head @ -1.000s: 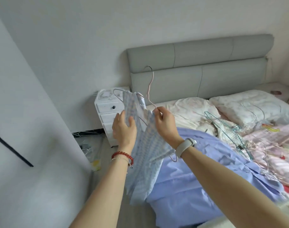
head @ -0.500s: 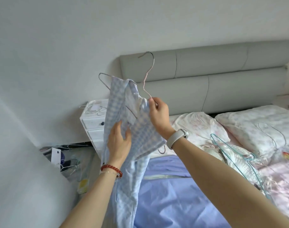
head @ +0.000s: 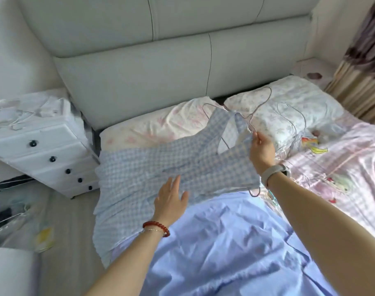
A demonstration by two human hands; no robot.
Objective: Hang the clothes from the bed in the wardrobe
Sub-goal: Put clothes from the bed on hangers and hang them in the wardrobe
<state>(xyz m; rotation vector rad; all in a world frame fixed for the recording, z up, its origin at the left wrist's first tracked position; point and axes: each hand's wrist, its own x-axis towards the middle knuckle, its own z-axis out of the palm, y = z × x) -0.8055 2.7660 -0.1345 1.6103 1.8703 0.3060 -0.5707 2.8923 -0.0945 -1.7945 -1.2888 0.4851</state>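
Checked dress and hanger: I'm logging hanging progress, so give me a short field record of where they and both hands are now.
garment: checked dress, spread across the bed, its hem over the edge
hanger: wire hanger, threaded through the dress's shoulders
right hand: pinches the hanger and the dress's shoulder
left hand: flat on the dress, fingers straight
beneath: blue sheet

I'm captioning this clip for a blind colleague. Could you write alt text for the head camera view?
A person spreads a blue checked dress on a bed, the right hand pinching its strap by a wire hanger and the left hand flat on the skirt. A plain blue garment lies nearer; white drawers stand left.
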